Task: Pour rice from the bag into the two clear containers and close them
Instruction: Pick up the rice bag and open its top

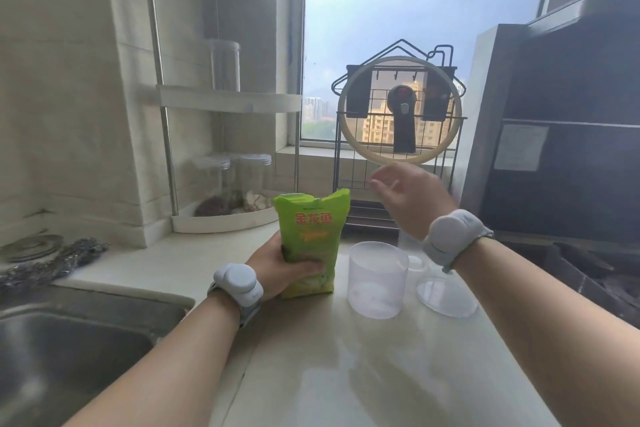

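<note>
- Rice bag [309, 246] stands upright mid-tabletop, your left hand [280, 267] clasping its lower half.
- Right hand [405, 198] hovers spread and empty above the clear container [377, 279], whose lid [446, 296] lies just beside.
- Soft and probably heavy, the bag will likely slump; support its base and pinch near the torn top.

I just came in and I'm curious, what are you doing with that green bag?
A person stands at a kitchen counter getting ready to pour rice. The left hand holds the green rice bag upright on the counter, its top already open. The right hand is raised with fingers spread, holding nothing. Beside the bag stands an open clear container, which looks empty, and its lid lies flat to the right. No rice has been poured yet.
</note>
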Demonstrator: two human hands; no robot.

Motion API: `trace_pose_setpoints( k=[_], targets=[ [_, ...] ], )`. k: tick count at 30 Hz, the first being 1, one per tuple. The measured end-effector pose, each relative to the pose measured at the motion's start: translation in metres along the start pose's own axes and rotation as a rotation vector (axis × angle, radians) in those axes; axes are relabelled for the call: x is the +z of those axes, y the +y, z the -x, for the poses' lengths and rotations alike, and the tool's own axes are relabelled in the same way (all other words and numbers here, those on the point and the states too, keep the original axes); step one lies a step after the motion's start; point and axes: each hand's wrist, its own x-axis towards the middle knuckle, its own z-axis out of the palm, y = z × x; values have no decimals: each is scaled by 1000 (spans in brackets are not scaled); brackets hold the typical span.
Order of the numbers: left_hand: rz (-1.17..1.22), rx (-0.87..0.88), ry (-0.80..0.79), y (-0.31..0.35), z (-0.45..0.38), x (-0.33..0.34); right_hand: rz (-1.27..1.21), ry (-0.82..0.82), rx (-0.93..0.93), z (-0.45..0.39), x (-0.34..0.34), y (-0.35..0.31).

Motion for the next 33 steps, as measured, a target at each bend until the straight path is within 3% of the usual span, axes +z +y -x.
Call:
trace_pose_setpoints(
  k=[3, 8, 16, 21, 28, 33],
  targets=[
    [-1, -5, 2, 0, 0, 1, -54, -137, -74, -13, 12, -32],
    [16, 10, -6, 1, 0, 0, 28, -406, 19, -26, 25, -51],
    [-5, 8, -29, -2, -2, -1, -121, -352, 324, -39, 39, -46],
    [-20, 6, -30, -2, -3, -1, -392, -321, 518, -48, 46, -38],
    [-11, 10, -25, -4, -2, -1, -145, -193, 71, -29, 25, -43],
    [-12, 4, -38, -5, -3, -2, 129, -324, -71, -21, 32, -38]
  ],
)
